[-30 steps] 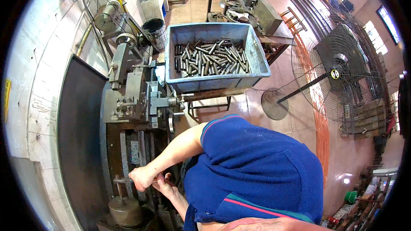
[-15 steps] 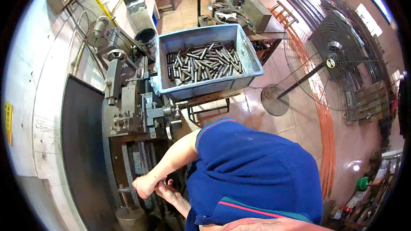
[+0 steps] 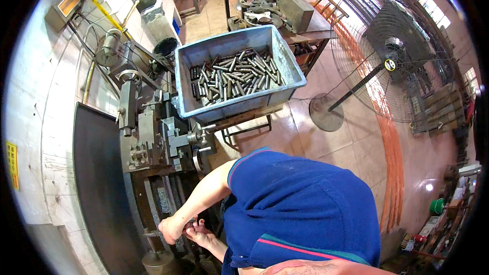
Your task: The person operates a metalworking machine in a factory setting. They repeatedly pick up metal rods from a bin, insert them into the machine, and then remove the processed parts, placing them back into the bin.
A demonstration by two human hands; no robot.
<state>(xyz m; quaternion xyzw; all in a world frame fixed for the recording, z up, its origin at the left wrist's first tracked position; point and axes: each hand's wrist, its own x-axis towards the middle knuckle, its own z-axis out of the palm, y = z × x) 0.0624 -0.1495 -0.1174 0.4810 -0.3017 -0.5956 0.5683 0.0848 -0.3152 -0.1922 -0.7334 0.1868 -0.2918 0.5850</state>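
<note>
My right hand [image 3: 172,229], on the arm reaching down from the upper sleeve, is closed over the lower end of the lathe [image 3: 175,206]. Its fingers are mostly hidden. Close against it is my left hand [image 3: 201,235], palm partly up with the fingers curled. A small dark piece shows between the two hands, too covered to name. Beside the right hand, a metal bar sticks out above a round metal part [image 3: 157,262]. Farther up the lathe are its tool post [image 3: 138,155] and cross-slide handle [image 3: 204,149].
A blue plastic bin [image 3: 239,110] full of short metal rods stands on a stand beyond the lathe. Behind it is a workbench [image 3: 321,34] with metal parts. A large pedestal fan [image 3: 389,65] stands at the right, near long copper-coloured rods [image 3: 392,173]. A dark panel [image 3: 97,173] lines the left.
The view has tilted slightly, so the bin, bench and fan sit a little farther left and the lathe's carriage lower. Both hands stay together in nearly the same place.
</note>
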